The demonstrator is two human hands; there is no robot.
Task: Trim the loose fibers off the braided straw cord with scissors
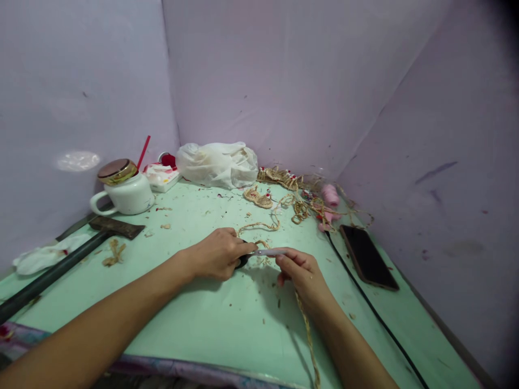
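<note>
My left hand (221,254) is closed around the dark handles of a pair of scissors (265,252), whose blades point right. At the blade tips is my right hand (299,270), thumb and forefinger pinched together and the other fingers curled. A braided straw cord (307,329) hangs from beneath the right hand toward the table's front edge. More of the thin cord (259,225) loops on the table just behind my left hand. Whether the blades touch the cord is hidden by the fingers.
A hammer (117,227) and a white mug (130,194) with a gold-rimmed lid are at left. Behind lie a white plastic bag (219,163), woven straw pieces (258,198) and a pink thread spool (330,195). A phone (368,256) and black cable (365,294) lie right.
</note>
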